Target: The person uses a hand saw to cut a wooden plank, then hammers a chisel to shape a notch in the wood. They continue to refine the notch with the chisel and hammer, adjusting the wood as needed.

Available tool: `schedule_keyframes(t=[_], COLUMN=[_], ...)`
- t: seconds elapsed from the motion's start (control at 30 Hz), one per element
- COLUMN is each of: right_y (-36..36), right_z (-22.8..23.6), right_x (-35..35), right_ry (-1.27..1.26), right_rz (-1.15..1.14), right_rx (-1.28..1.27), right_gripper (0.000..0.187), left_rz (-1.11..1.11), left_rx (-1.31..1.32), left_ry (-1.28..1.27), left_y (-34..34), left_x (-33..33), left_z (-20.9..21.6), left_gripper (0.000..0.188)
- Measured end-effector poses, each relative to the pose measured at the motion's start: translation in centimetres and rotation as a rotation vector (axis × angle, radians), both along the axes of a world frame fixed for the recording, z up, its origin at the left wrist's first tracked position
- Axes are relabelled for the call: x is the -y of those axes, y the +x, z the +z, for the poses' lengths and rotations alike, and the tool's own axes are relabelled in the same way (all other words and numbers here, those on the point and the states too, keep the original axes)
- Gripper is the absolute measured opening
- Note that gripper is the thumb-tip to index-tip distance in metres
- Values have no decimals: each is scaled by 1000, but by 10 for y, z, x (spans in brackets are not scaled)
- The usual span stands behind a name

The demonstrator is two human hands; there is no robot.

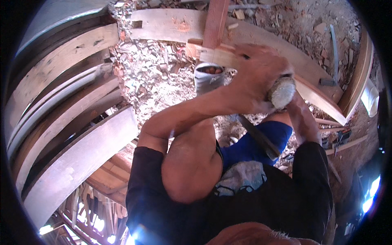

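My left hand (259, 67) reaches across to the right, over a pale timber piece (224, 57), its fingers curled and smeared. At its edge a rounded, whitish, frayed end (282, 93) of a tool juts up, apparently in its grip. My right forearm comes up from the dark sleeve; my right hand (289, 102) meets the left behind that end, its fingers mostly hidden. Below my wrists slants a dark stick-like handle (259, 138), its upper end out of sight. Beside my left forearm stands a whitish container (209, 83) with reddish-brown rounded things inside.
A reddish post (215, 24) stands against the pale timber. Behind it runs a long curved plank (169, 25) with a slot. Several boards (87, 151) are stacked at left. Wood chips (155, 69) litter the ground. At right lie more timber (357, 81) and a thin grey strip (334, 51).
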State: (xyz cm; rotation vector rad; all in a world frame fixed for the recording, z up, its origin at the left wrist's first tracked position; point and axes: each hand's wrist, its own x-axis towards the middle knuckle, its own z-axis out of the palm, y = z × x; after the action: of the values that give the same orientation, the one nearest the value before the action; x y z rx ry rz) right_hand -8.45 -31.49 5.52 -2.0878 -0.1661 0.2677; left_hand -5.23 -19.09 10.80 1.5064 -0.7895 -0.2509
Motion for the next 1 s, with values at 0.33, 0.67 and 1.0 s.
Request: schedule_keyframes(t=[0.33, 0.67, 1.0], right_y=[19, 21, 47], right_z=[4, 24, -7], right_x=[-5, 50, 3], right_ry=[32, -182, 34], right_rz=[46, 251, 367], right_rx=[36, -178, -77], right_gripper=[19, 18, 25], left_rz=[97, 43, 198], left_rx=[221, -135, 40], left_ry=[89, -55, 145], left_y=[-2, -2, -4], left_x=[-1, 31, 4], left_z=[11, 11, 0], left_gripper=[55, 59, 40])
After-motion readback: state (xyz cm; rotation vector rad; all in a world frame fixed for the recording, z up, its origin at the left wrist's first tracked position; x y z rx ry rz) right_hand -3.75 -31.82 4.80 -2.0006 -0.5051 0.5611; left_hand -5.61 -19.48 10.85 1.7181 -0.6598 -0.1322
